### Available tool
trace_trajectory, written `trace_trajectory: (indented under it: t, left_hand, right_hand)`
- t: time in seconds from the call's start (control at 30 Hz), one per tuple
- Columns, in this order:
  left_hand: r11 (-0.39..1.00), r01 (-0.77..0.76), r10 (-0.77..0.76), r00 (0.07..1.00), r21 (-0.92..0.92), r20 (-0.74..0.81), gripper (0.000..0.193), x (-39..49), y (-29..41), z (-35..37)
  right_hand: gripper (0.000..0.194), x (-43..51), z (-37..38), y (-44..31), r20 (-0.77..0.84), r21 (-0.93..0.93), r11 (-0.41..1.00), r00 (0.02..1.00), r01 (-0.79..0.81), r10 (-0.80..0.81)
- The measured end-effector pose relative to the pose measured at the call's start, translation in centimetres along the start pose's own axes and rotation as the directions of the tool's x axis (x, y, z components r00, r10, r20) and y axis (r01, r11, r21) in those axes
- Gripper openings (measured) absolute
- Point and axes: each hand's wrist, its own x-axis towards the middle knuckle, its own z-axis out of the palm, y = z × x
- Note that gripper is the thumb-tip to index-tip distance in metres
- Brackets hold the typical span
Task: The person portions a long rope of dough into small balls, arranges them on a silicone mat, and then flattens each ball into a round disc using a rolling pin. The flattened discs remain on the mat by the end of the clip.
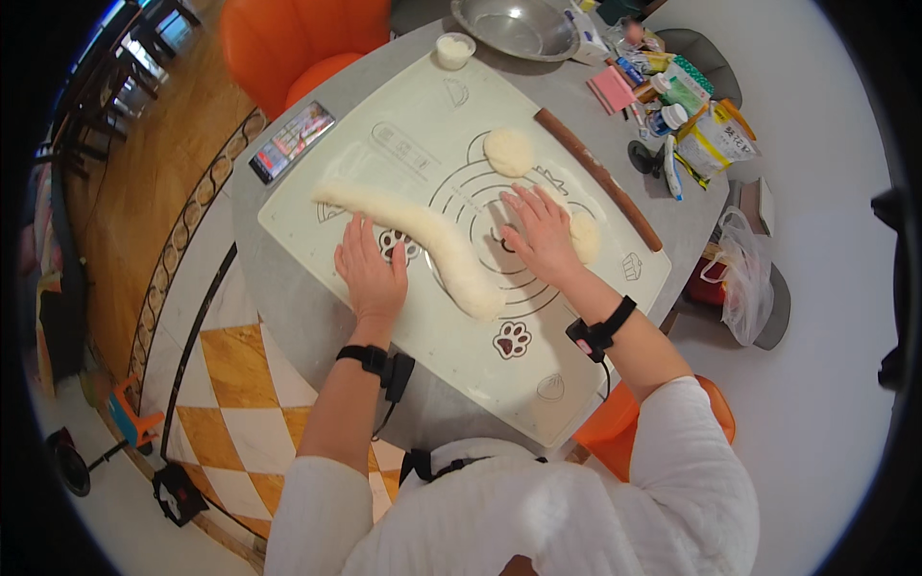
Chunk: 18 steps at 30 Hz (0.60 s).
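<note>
A long, thick roll of pale dough (439, 241) lies curved across a light silicone kneading mat (446, 338). My left hand (373, 270) is flat beside the roll's near side, its fingertips at the dough's edge. My right hand (540, 234) rests spread to the right of the roll, over or against a piece of dough partly hidden under its fingers. Just beyond it is a round dough piece (509, 152), and another dough piece (584, 237) sits at its right. A wooden rolling pin (598, 178) lies along the mat's right side.
A phone (292, 142) lies at the table's left edge. At the back stand a small tub of white contents (454, 51) and a steel basin (518, 27). Bottles, a pink notepad (611, 90) and food packets (713, 140) crowd the right side. Orange chairs (302, 43) adjoin the round table.
</note>
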Motion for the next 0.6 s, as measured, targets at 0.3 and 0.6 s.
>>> trace_trajectory:
  t: [0.3, 0.6]
  left_hand:
    - [0.999, -0.031, 0.031, 0.997, 0.012, -0.069, 0.066, -0.1, 0.0, 0.0]
    - [0.997, -0.056, 0.06, 0.994, 0.045, -0.097, 0.065, 0.4, 0.1, 0.4]
  right_hand:
    - [0.1, -7.0, 4.9, -9.9, -0.014, -0.021, 0.994, 0.994, -0.104, 0.104]
    - [0.071, -5.4, 6.5, -8.9, -0.025, 0.072, 0.97, 0.972, -0.231, 0.233]
